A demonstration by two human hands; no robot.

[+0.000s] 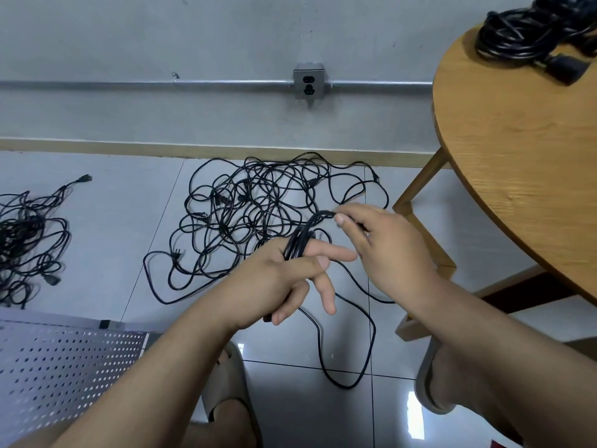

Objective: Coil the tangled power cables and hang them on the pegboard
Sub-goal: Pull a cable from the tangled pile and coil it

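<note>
A black power cable point(302, 239) is wound in several loops around my left hand point(287, 276), between thumb and index finger, which grips the loops. My right hand point(384, 244) pinches the same cable at the top of a loop, just right of and above my left hand. The cable's loose end trails down to the floor in a long loop point(349, 379). A big tangle of black cables point(255, 208) lies on the tiled floor behind my hands. A white pegboard point(58, 367) lies at the lower left.
A second cable tangle point(29, 240) lies at the far left. A round wooden table point(523, 150) at right carries coiled black cables point(529, 37). A wall socket box point(308, 81) sits on a metal conduit. My sandalled feet point(229, 383) stand on the tiles.
</note>
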